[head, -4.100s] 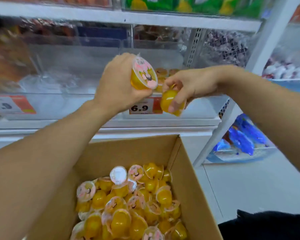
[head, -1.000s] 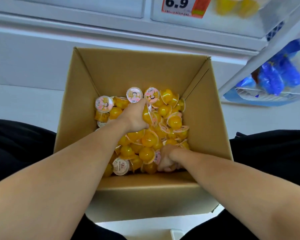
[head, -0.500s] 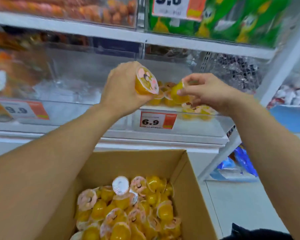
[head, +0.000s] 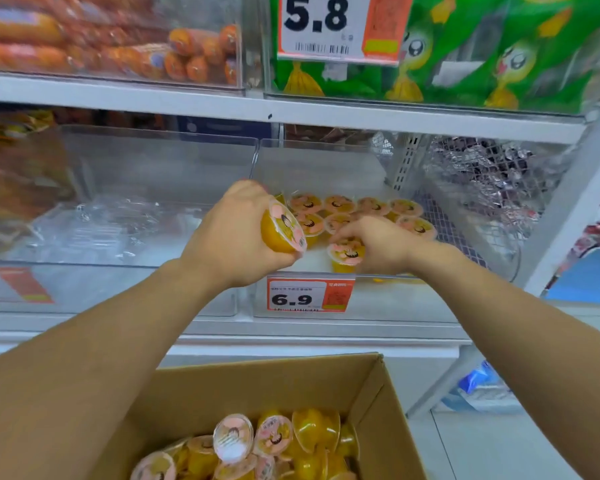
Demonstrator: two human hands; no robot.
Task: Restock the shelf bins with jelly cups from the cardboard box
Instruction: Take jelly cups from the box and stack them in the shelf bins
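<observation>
The right hand (head: 378, 245) sets a cup (head: 346, 254) upright in the bin (head: 378, 299), fingers pinching it; best to release gently beside the row. The left hand (head: 236, 237) grips another cup (head: 283, 232).

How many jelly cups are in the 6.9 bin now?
8 jelly cups: four along the back, three in the next row, one at the front under the right hand. Hands may hide more.

Cardboard box (head: 378, 403) cut off below, contents perhaps partly.
</observation>
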